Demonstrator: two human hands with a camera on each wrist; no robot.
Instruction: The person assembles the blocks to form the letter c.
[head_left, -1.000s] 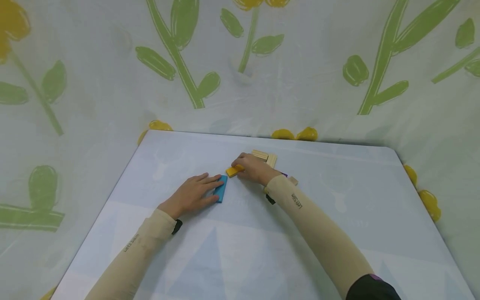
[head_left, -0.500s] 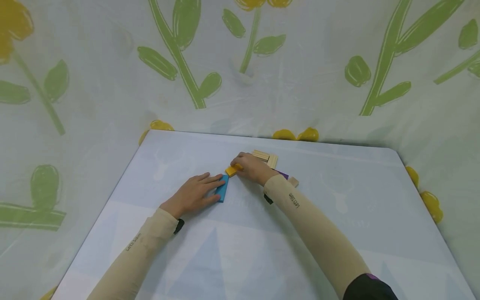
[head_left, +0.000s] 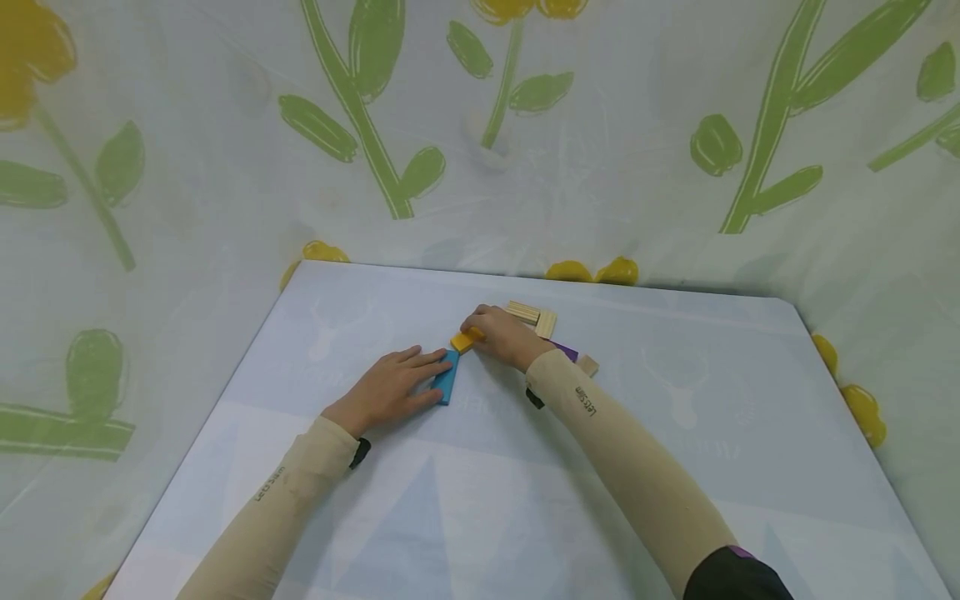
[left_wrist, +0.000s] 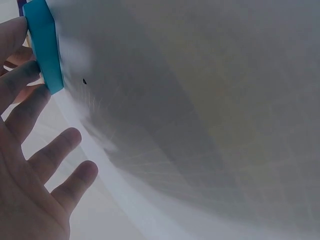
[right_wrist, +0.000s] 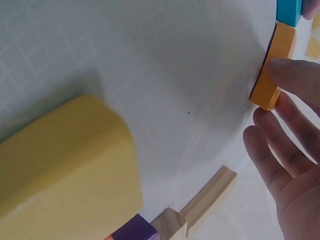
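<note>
In the head view my left hand (head_left: 390,387) lies spread over the table, its straight fingers touching a blue block (head_left: 447,385). The left wrist view shows thumb and fingertips against one side of that blue block (left_wrist: 46,47); two other fingers are clear of it. My right hand (head_left: 504,335) pinches a yellow-orange block (head_left: 463,342) just beyond the far end of the blue one. From the right wrist, the thumb lies on the yellow-orange block (right_wrist: 275,65) with fingers at its lower end. That block's upper end meets the blue block (right_wrist: 288,11), or nearly so.
Behind the right hand lie plain wooden blocks (head_left: 546,323), a purple block (head_left: 564,350) and a small wooden block (head_left: 588,365). A large, blurred yellow block (right_wrist: 75,160) fills the lower left of the right wrist view. The pale tabletop (head_left: 675,467) ends at a flowered curtain (head_left: 585,192).
The yellow-orange block has edged slightly toward the blue block in my right hand. More of the purple block shows beside my right wrist. The left hand barely moves; the view shifts a little.
</note>
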